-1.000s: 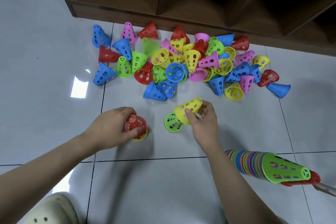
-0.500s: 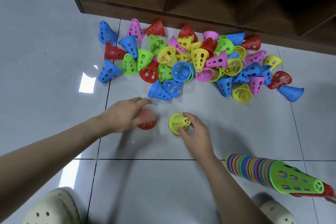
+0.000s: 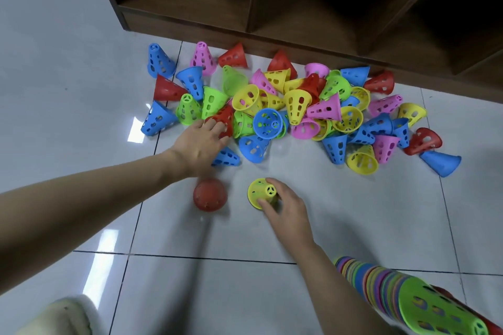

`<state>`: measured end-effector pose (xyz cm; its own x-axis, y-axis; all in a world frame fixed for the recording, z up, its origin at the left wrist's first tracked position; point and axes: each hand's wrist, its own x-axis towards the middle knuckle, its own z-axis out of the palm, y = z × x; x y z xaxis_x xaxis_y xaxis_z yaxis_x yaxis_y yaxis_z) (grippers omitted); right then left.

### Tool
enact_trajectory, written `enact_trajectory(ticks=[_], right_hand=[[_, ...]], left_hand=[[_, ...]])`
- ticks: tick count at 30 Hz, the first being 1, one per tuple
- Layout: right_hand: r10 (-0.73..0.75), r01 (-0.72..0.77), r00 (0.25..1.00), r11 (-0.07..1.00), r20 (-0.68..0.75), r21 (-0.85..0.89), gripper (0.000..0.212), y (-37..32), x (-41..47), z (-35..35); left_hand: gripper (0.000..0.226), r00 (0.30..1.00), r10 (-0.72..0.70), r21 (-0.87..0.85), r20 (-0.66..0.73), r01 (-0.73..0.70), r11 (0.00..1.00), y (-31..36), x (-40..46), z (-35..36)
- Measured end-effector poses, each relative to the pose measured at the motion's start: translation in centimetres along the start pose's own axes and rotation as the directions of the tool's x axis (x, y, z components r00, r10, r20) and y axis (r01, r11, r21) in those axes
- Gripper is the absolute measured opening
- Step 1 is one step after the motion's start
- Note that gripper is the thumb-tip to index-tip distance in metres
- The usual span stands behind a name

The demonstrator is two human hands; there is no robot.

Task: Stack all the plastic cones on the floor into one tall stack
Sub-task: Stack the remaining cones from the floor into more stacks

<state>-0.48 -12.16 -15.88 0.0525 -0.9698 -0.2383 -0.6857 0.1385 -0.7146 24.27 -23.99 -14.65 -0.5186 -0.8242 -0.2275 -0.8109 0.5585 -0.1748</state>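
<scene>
A heap of loose plastic cones (image 3: 296, 106) in several colours lies on the tiled floor in front of a shelf unit. My left hand (image 3: 202, 141) reaches into the heap's near-left edge, its fingers and thumb closing round a red cone (image 3: 226, 117). Behind that hand a short red cone stack (image 3: 209, 194) stands upright on the floor, untouched. My right hand (image 3: 283, 207) pinches an upright yellow cone (image 3: 261, 193) between finger and thumb. A long multicoloured stack (image 3: 408, 296) lies on its side at the lower right, with a green cone at its end.
A dark wooden shelf unit (image 3: 272, 35) runs along the back, close behind the heap. A pale shoe (image 3: 54, 318) shows at the lower left. Bare tile lies to the left of the heap and between my arms.
My left hand let go of the short red stack and moved forward to the heap. My right hand turned the yellow cone upright and set it down over the green one.
</scene>
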Motion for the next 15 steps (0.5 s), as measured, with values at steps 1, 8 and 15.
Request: enact_trajectory(ticks=[1, 8, 15], right_hand=[[-0.001, 0.001, 1.000, 1.000, -0.002, -0.007, 0.043, 0.0, 0.1, 0.0], [-0.018, 0.019, 0.999, 1.000, 0.044, -0.019, 0.045, -0.1, 1.5, 0.1], [-0.103, 0.103, 0.986, 0.995, 0.131, 0.006, 0.056, -1.9, 2.2, 0.6]], left_hand=[[0.069, 1.000, -0.006, -0.004, -0.002, 0.006, 1.000, -0.1, -0.2, 0.2], [0.049, 0.917, -0.391, -0.739, -0.072, 0.214, 0.639, -0.9, -4.6, -0.4], [0.046, 0.909, -0.396, -0.938, -0.131, 0.015, 0.345, -0.7, -9.5, -2.4]])
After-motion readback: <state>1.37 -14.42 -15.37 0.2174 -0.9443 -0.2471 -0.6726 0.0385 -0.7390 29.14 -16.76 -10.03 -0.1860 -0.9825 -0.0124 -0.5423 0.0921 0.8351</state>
